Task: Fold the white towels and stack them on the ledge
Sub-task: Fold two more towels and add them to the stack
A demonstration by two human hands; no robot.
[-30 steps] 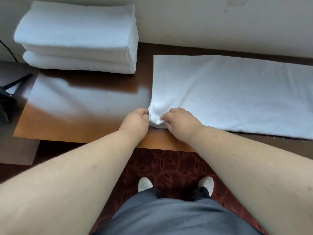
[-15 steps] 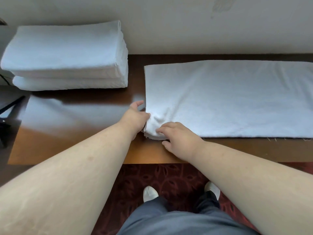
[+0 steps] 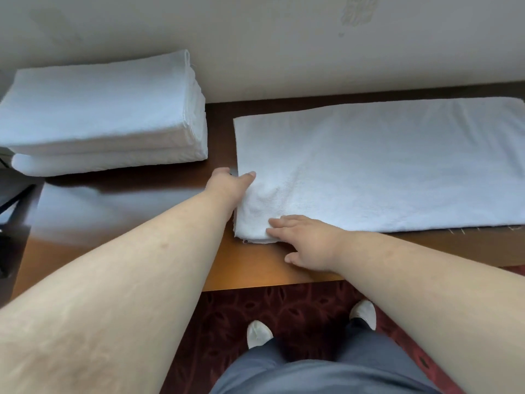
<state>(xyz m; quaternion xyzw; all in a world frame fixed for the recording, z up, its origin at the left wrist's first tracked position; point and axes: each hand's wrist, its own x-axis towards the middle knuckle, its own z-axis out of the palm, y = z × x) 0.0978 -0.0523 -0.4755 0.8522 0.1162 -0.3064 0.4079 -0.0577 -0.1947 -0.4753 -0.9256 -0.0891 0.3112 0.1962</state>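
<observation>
Judging by the layout, partway through: at least two folded towels, thick and square-edged, already piled as a stack (image 3: 102, 115) at the far left of the ledge (image 3: 255, 268), against the pale wall (image 3: 255, 38). Glossy brown wood on that ledge, mirroring the stack in a soft sheen, darker toward the wall

Still to be finished: long towel (image 3: 383, 166), white terry with a fine nubbly pile, spread flat as a wide band to the right, apparently folded lengthwise once or more, running out of view at the right edge. Probably further folds across its length needed, then a lift onto the stack

Nearest left corner of that towel slightly rumpled and layered, edges showing several plies

Left hand (image 3: 230, 184) at the towel's left edge, thumb lying on top of the cloth, fingers hidden behind or under the edge, so cannot tell whether gripping or merely resting. Right hand (image 3: 305, 243) flat, fingers straight, fingertips pressing the near corner, palm over bare wood, holding nothing

Below: dark red patterned carpet (image 3: 298, 308), grey trousers, two pale shoes
</observation>
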